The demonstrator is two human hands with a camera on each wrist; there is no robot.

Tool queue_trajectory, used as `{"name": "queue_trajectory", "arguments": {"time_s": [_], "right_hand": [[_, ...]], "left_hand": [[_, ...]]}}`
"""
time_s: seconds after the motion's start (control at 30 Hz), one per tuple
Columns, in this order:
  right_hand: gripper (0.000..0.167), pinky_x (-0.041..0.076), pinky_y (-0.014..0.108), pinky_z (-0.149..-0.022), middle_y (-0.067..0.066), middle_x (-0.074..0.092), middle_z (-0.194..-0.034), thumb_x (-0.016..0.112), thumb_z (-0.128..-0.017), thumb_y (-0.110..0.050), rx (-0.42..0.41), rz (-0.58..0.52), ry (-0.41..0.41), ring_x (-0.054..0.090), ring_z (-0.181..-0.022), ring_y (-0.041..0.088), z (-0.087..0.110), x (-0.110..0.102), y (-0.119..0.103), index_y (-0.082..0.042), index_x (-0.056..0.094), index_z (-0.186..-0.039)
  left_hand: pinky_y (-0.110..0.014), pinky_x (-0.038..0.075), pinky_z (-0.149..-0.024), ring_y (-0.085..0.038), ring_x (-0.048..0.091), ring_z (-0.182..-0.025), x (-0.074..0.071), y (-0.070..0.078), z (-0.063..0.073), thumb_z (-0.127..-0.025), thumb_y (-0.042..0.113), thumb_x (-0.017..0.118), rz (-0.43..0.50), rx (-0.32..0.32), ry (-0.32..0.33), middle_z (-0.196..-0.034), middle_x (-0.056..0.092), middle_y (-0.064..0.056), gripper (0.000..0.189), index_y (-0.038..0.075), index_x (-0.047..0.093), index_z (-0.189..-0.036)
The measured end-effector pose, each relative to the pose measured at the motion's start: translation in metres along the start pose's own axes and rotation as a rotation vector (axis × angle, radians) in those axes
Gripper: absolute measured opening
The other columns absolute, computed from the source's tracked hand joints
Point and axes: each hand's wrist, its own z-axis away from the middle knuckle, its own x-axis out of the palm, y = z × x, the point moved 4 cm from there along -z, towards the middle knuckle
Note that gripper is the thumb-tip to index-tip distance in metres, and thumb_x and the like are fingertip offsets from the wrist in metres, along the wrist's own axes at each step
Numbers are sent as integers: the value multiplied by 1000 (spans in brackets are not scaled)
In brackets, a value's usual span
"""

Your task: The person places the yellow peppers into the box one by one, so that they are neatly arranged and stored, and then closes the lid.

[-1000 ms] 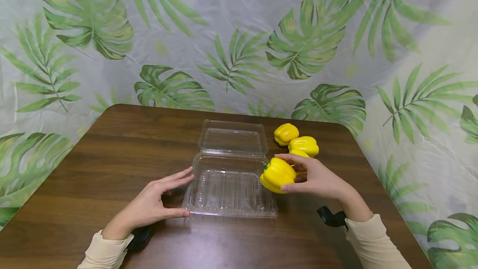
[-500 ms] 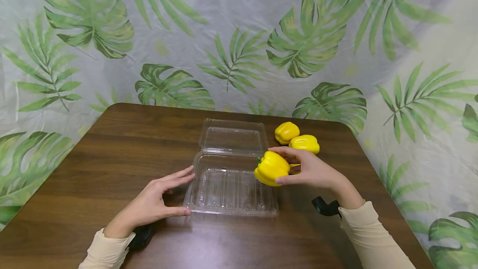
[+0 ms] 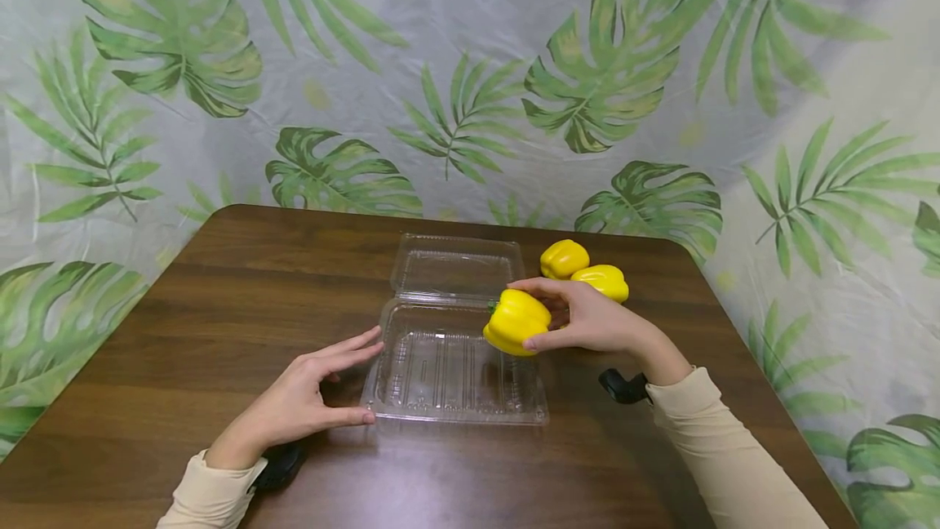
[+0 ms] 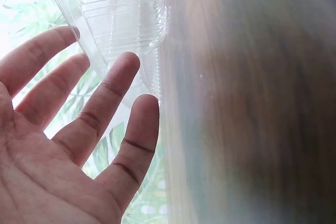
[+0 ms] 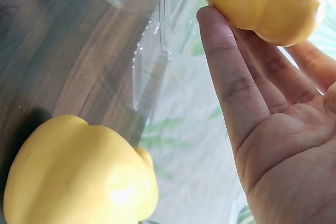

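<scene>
Left hand [image 3: 297, 397]: fingers spread, not grasping, at left rim of clear plastic clamshell tray [image 3: 441, 382]. Right hand [image 3: 598, 321]: fingers and thumb grasping yellow bell pepper [image 3: 516, 321], over tray's right side, stem left. Beyond: clamshell lid [image 3: 458, 272] open on desk [image 3: 257, 292], two yellow peppers [image 3: 565, 259] right of it, leaf-print backdrop [image 3: 470, 15].

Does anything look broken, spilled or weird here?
Nothing stands out. The clear plastic clamshell container lies open with no visible cracks, the yellow bell pepper in the right hand shows no damage, and I see no spills.
</scene>
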Motion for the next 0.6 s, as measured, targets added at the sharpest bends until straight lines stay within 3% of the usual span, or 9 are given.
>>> {"name": "queue_trajectory", "arguments": {"time_s": [0.6], "right_hand": [[81, 61, 35, -100, 4, 66, -145, 89, -90, -29, 13, 28, -43, 71, -118, 21, -22, 0, -10, -18, 49, -160]], "left_hand": [[-36, 61, -89, -34, 60, -143, -1, 0, 0, -81, 44, 94, -17, 15, 8, -167, 52, -5, 82, 14, 63, -152]]}}
